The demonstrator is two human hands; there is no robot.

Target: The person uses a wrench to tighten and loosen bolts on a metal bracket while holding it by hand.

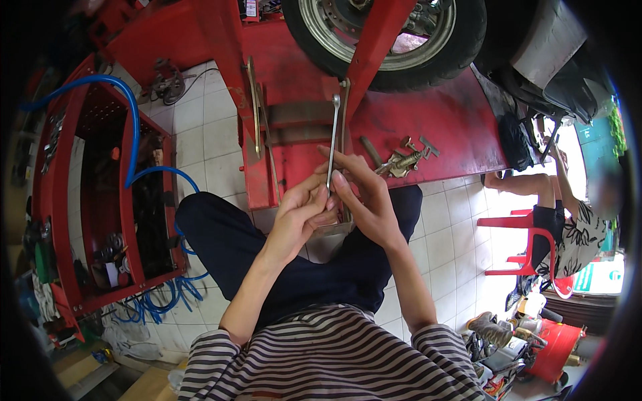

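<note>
A slim metal wrench [334,134] stands nearly upright in the picture, its ring-shaped head at the far end. My left hand [302,208] pinches its lower part between thumb and fingers. On the other side my right hand [364,197] closes round the same shaft, thumb and fingertips against it. The wrench's near end is hidden among my fingers. Both hands are above my lap, in front of a red metal lift platform [461,127]. To the right of my hands, a brass-coloured metal part with a handle [404,162] lies on that platform.
A motorcycle wheel [394,40] stands on the platform between red uprights [231,60]. At left is a red tool cart [127,260] with a blue hose [137,127]. Another person [568,220] sits on a red plastic chair [518,240] at right. Mixed parts lie near a red drum [556,349].
</note>
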